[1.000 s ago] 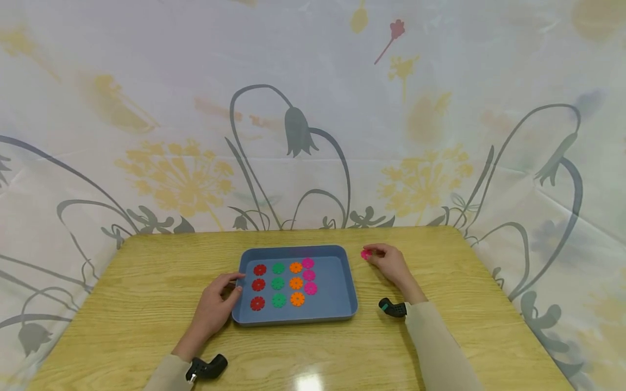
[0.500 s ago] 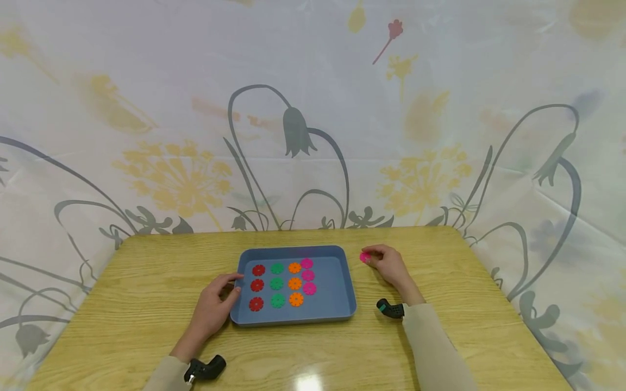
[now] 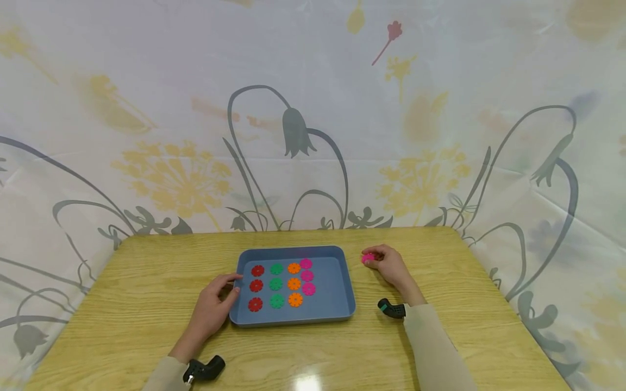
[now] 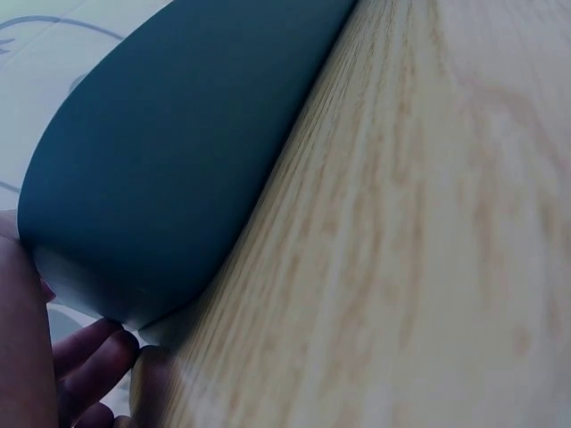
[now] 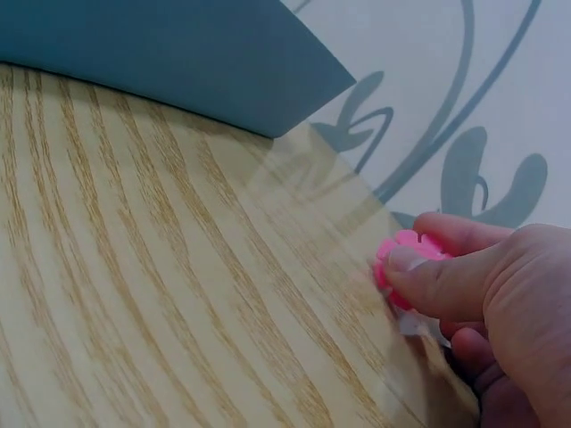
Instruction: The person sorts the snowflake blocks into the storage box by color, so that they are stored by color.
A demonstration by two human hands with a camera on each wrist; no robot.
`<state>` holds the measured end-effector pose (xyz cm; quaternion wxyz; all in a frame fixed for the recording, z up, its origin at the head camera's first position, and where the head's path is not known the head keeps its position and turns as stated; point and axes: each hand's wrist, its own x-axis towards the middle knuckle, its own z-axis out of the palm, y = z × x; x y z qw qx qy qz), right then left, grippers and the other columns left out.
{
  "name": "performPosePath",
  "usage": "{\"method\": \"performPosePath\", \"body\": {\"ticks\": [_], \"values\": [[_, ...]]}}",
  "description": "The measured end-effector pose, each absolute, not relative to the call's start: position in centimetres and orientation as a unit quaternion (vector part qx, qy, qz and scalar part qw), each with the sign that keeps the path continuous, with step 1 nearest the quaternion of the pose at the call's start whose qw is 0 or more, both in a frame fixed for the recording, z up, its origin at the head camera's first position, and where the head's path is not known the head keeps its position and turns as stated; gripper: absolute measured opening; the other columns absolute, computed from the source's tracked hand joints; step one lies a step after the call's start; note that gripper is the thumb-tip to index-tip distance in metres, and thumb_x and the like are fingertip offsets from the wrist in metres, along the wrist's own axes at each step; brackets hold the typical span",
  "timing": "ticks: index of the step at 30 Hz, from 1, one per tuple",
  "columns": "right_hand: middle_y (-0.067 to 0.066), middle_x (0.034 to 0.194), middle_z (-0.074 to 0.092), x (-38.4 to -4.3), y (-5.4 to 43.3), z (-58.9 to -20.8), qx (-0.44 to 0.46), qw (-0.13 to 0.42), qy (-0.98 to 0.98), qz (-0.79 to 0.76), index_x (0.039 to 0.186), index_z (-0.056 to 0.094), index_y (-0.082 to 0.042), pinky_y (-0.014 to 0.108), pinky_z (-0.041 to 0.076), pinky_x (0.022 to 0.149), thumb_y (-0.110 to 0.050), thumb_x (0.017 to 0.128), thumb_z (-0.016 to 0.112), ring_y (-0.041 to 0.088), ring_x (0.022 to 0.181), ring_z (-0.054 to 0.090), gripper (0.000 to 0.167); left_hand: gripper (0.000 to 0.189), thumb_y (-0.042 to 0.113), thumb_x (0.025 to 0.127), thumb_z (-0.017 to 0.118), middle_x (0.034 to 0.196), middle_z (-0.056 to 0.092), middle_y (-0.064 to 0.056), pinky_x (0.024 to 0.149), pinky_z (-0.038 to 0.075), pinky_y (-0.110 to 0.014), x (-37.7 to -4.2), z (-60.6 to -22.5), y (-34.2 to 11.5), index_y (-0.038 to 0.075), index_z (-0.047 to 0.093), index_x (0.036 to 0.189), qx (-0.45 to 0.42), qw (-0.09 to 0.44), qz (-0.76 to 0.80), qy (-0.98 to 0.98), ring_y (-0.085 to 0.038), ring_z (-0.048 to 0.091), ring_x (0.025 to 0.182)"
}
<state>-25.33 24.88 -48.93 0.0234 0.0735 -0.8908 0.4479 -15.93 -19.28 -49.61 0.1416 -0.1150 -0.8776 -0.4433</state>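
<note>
A shallow blue tray (image 3: 325, 322) lies on the wooden table, with flower-shaped plastic discs in it in columns. From left to right come red discs (image 3: 256, 285), green discs (image 3: 276, 284), orange discs (image 3: 294, 284) and pink discs (image 3: 307, 276). At the tray's left wall, my left hand (image 3: 212, 308) holds the rim by thumb and fingers; the left wrist view shows fingertips (image 4: 98, 361) at the tray's outer wall. My right hand (image 3: 391, 267), beyond the tray's right side, pinches another pink disc (image 5: 410, 259) between thumb and forefinger. The curled lower fingers are partly hidden.
The wooden table (image 3: 288, 358) reaches back to a pale cloth (image 3: 313, 184) printed with flowers. Each forearm bears a black wrist device (image 3: 391, 308) below the hand. Inside the tray, bare floor (image 3: 335, 288) shows right of the pink column.
The pink disc in my right hand has turned slightly between the fingers and shifted a little. My left hand keeps its place on the tray; the discs in the tray stay put.
</note>
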Motion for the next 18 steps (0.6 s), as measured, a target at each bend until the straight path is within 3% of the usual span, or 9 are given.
{"method": "performPosePath", "body": {"ticks": [7,12,18], "values": [[0.007,0.091,0.061,-25.33,25.31,-49.02,0.057,-0.003,-0.862,0.504,0.105,0.069,-0.006,0.034,0.044,0.071,-0.013,0.088,0.065,0.023,0.079,0.053,0.019,0.027,0.012,0.089,0.062,0.109,0.061,0.0,0.073,0.049,-0.031,-15.89,-49.58,-19.29,0.013,0.063,0.116,-0.115,0.14,-0.444,-0.877,-0.013,0.057,0.089],[0.009,0.096,0.065,-25.28,25.55,-48.78,0.054,-0.01,-0.846,0.53,0.106,0.068,-0.003,0.03,0.047,0.075,-0.014,0.088,0.064,0.021,0.087,0.058,0.021,0.027,0.014,0.09,0.061,0.11,0.061,0.0,0.074,0.049,-0.031,-15.94,-49.53,-19.28,0.013,0.063,0.117,-0.118,0.139,-0.446,-0.876,-0.013,0.057,0.089],[0.012,0.095,0.062,-25.12,25.62,-48.25,0.046,-0.001,-0.838,0.544,0.108,0.066,0.001,0.027,0.048,0.07,-0.01,0.088,0.064,0.022,0.085,0.055,0.023,0.027,0.015,0.09,0.061,0.109,0.061,0.0,0.073,0.049,-0.031,-15.86,-49.4,-19.26,0.013,0.063,0.117,-0.118,0.136,-0.449,-0.875,-0.013,0.058,0.089]]}}
